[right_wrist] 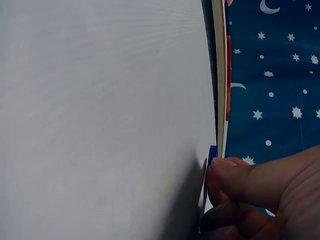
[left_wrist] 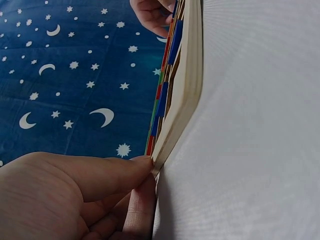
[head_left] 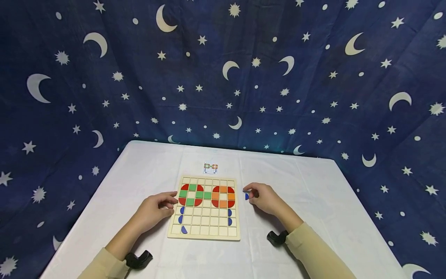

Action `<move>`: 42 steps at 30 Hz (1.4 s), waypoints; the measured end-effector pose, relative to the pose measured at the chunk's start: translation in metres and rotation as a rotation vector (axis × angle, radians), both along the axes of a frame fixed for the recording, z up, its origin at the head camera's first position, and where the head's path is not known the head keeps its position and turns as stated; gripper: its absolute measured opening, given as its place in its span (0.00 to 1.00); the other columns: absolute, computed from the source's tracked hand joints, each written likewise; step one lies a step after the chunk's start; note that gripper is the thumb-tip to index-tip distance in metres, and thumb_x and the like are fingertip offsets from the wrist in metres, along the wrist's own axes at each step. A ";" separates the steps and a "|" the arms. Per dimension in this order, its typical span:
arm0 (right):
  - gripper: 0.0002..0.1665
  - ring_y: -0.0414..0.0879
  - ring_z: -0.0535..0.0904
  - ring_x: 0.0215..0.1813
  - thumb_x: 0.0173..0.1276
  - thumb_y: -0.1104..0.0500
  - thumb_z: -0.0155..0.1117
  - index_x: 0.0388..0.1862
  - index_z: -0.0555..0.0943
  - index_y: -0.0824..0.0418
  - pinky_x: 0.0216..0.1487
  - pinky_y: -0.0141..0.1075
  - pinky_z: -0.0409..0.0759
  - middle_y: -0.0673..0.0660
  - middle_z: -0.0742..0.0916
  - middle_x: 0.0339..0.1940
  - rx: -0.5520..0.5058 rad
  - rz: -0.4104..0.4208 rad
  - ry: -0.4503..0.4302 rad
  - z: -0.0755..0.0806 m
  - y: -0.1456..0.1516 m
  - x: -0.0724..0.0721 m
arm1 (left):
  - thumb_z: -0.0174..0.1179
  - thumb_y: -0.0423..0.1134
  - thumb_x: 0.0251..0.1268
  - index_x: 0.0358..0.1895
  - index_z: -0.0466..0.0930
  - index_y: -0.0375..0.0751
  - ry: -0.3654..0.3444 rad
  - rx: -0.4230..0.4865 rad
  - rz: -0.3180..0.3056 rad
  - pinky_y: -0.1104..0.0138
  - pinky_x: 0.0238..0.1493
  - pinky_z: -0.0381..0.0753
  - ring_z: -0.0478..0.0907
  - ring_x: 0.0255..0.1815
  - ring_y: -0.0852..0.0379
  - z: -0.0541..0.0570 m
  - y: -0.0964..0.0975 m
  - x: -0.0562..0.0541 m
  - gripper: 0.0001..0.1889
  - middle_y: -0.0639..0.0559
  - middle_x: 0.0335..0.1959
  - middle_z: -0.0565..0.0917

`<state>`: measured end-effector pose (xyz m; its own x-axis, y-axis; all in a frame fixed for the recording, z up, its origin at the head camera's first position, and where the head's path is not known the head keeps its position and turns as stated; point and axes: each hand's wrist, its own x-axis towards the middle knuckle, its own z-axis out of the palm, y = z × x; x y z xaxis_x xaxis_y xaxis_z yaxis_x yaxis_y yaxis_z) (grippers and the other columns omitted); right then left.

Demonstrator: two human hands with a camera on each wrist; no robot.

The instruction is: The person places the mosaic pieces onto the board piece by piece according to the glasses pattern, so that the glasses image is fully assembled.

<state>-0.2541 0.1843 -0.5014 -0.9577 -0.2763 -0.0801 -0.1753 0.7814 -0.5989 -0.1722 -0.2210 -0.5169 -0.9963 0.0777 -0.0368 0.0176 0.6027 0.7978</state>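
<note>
A square wooden grid board (head_left: 203, 237) lies on the table. Red and green pieces (head_left: 192, 187) form a ring at its upper left, red and orange pieces (head_left: 223, 189) another at its upper right, with a green square (head_left: 207, 195) between them. Several blue half-round pieces line the lower columns; the lowest left one (head_left: 184, 229) sits tilted. My left hand (head_left: 155, 209) touches the board's left edge, its thumb (left_wrist: 120, 175) by the rim. Just right of the board, my right hand (head_left: 263, 197) pinches a blue half-round piece (head_left: 246, 196), its edge visible in the right wrist view.
A small pattern card (head_left: 210, 168) with a similar coloured design lies behind the board. White cloth (head_left: 156, 162) covers the table. A dark blue curtain (head_left: 209, 69) with moons and stars hangs behind. Black wrist cameras (head_left: 138, 260) are worn on both arms.
</note>
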 end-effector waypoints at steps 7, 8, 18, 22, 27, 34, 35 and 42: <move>0.19 0.43 0.77 0.37 0.64 0.71 0.74 0.50 0.90 0.52 0.45 0.39 0.77 0.48 0.82 0.29 0.009 0.024 0.012 -0.003 -0.001 -0.005 | 0.72 0.33 0.64 0.48 0.92 0.51 -0.004 0.003 0.002 0.68 0.54 0.75 0.81 0.44 0.61 -0.001 0.001 0.001 0.12 0.52 0.71 0.84; 0.19 0.44 0.77 0.37 0.64 0.71 0.75 0.49 0.90 0.52 0.45 0.39 0.77 0.48 0.81 0.29 0.009 0.016 0.014 -0.003 0.000 -0.005 | 0.72 0.33 0.64 0.48 0.92 0.51 -0.003 0.004 0.002 0.68 0.53 0.75 0.81 0.44 0.61 -0.001 0.001 0.001 0.12 0.52 0.72 0.84; 0.12 0.45 0.76 0.37 0.62 0.68 0.79 0.34 0.88 0.51 0.46 0.40 0.74 0.50 0.81 0.28 0.012 -0.009 -0.016 -0.003 0.001 -0.006 | 0.72 0.33 0.64 0.48 0.92 0.51 0.000 -0.006 -0.003 0.67 0.54 0.75 0.81 0.45 0.61 0.000 0.001 0.001 0.12 0.53 0.71 0.84; 0.12 0.44 0.76 0.37 0.60 0.66 0.82 0.33 0.87 0.50 0.45 0.40 0.74 0.49 0.81 0.28 0.014 -0.002 -0.009 -0.004 0.000 -0.003 | 0.72 0.33 0.64 0.49 0.91 0.51 0.007 -0.009 -0.009 0.68 0.53 0.76 0.81 0.45 0.62 -0.002 0.001 0.000 0.12 0.53 0.72 0.84; 0.13 0.43 0.76 0.37 0.60 0.66 0.81 0.32 0.87 0.49 0.45 0.40 0.73 0.48 0.80 0.28 0.023 0.032 0.015 -0.004 -0.002 -0.001 | 0.72 0.33 0.64 0.49 0.91 0.51 0.020 -0.010 -0.012 0.68 0.54 0.76 0.81 0.45 0.62 -0.002 -0.001 -0.001 0.12 0.52 0.71 0.85; 0.13 0.42 0.75 0.35 0.61 0.65 0.81 0.32 0.87 0.49 0.43 0.37 0.72 0.47 0.80 0.26 0.002 0.057 0.006 -0.002 -0.002 0.007 | 0.72 0.33 0.64 0.49 0.91 0.51 0.014 -0.008 -0.013 0.69 0.52 0.76 0.81 0.44 0.62 -0.002 -0.001 -0.001 0.12 0.52 0.71 0.84; 0.12 0.42 0.75 0.35 0.61 0.66 0.81 0.32 0.87 0.49 0.43 0.37 0.72 0.47 0.80 0.26 -0.013 0.062 0.003 -0.001 -0.003 0.008 | 0.72 0.33 0.64 0.49 0.91 0.51 0.014 -0.007 -0.013 0.69 0.52 0.76 0.81 0.44 0.62 -0.002 -0.001 -0.001 0.12 0.52 0.71 0.84; 0.11 0.42 0.76 0.36 0.63 0.64 0.81 0.34 0.87 0.49 0.41 0.34 0.73 0.47 0.80 0.27 -0.066 0.076 -0.012 0.001 -0.008 0.024 | 0.72 0.33 0.64 0.49 0.91 0.51 0.015 -0.002 -0.015 0.69 0.53 0.76 0.81 0.43 0.63 -0.001 -0.001 -0.001 0.12 0.52 0.72 0.84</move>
<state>-0.2305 0.1767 -0.5003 -0.9329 -0.3532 -0.0710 -0.2249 0.7250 -0.6510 -0.1730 -0.2220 -0.5184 -0.9955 0.0924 -0.0224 0.0381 0.6036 0.7964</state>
